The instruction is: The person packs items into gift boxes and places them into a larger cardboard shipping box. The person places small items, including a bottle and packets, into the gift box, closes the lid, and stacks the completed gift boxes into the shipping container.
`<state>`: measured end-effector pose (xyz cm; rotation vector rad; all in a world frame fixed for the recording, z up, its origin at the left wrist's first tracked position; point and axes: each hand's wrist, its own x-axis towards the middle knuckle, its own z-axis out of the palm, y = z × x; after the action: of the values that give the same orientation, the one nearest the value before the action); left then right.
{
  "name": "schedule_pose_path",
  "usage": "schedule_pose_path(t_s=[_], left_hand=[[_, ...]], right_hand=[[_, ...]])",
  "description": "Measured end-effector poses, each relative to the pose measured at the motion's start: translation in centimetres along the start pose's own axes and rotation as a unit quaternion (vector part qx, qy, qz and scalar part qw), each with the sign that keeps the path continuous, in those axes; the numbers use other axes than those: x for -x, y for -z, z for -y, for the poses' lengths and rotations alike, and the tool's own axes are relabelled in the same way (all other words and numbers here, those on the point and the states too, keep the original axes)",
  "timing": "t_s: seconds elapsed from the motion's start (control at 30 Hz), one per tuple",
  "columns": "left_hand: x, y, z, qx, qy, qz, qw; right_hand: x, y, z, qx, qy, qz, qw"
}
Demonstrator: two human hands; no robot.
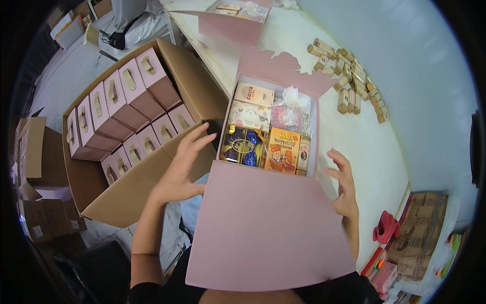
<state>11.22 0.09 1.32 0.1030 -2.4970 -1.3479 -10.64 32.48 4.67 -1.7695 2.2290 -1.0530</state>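
A pink gift box (314,152) lies open before me, its plain pink lid flap (269,224) spread towards my body. Inside are an orange cartoon-printed carton (283,150), a clear-topped box of blue foil-wrapped sweets (243,146), a cream box marked Costa (254,94), a floral-printed box (249,115), a small tube-like box (303,154) and a sheer bag tied with white ribbon (290,112). My left hand (182,167) is spread beside the box's left side, holding nothing. At its right side my right hand (341,184) is raised with fingers apart and nothing in it.
A large cardboard carton (152,190) of upright pink boxes with handles (114,91) stands at left. Many small tan boxes (351,79) lie on the white table (379,152). Another opened pink box (231,28) is at the far end. A red cloth-like item (386,227) lies at right.
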Motion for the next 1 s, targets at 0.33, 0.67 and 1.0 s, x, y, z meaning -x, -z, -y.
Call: schedule_pose_path(t_s=[0.33, 0.67, 1.0], left_hand=[[-6.1, -4.5, 1.9, 0.357, 0.255, -0.097, 0.893], [-10.0, -6.2, 3.7, 0.495, 0.283, -0.125, 0.812], [-7.7, -8.6, 5.0, 0.619, 0.198, -0.183, 0.737]], right_hand=[[-6.7, -2.2, -4.9, -0.076, -0.300, -0.175, 0.935], [-16.3, 0.8, -12.4, -0.143, -0.098, -0.271, 0.947], [-11.4, -2.5, -5.0, 0.024, 0.022, -0.059, 0.998]])
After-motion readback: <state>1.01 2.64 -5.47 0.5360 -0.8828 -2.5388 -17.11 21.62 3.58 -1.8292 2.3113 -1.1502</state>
